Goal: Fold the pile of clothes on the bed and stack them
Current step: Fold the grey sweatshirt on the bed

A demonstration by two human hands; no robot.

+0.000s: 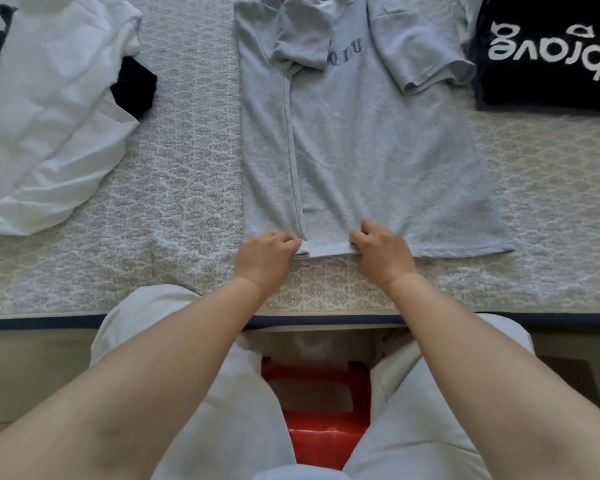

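Pinching the near hem of the soft, limp grey T-shirt [361, 150], left hand [265, 256] and right hand [381, 249] hold where the light cloth lifts evenly.

Grey T-shirt [378, 150] lies flat, left side folded inward.

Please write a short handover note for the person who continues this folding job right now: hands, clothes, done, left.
Left hand and right hand: each has a grip on the near hem of the grey T-shirt.
Shirt lies flat mid-bed; its left side is folded in, right side and sleeve not.
Black folded garment with white lettering sits far right.
White clothes and a dark piece lie unfolded at left.
Left: finish the grey shirt, stack it, fold the rest.
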